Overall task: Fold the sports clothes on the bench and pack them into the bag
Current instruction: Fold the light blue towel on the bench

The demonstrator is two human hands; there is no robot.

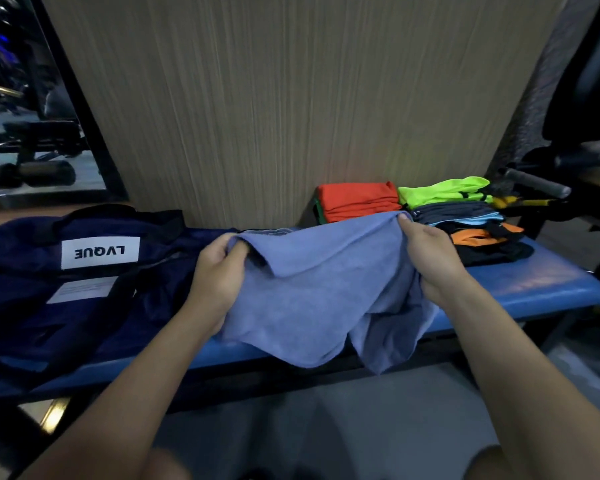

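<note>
A light blue cloth (319, 289) is stretched between both hands over the blue bench (541, 285), its lower edge hanging past the bench's front. My left hand (219, 275) pinches its left top corner and my right hand (430, 258) grips its right top corner. A dark navy bag (84, 289) with a white "LVQUE" label lies on the bench's left half. Folded clothes sit at the back right: an orange piece (357, 200), and a stack of neon yellow (444, 190), grey (454, 213), orange-and-black (489, 244) garments.
A wood-grain wall panel (291, 98) rises right behind the bench. A mirror (25, 116) at the left shows gym equipment. Dark gym gear with a grey bar (534, 185) stands at the right. Grey floor lies in front of the bench.
</note>
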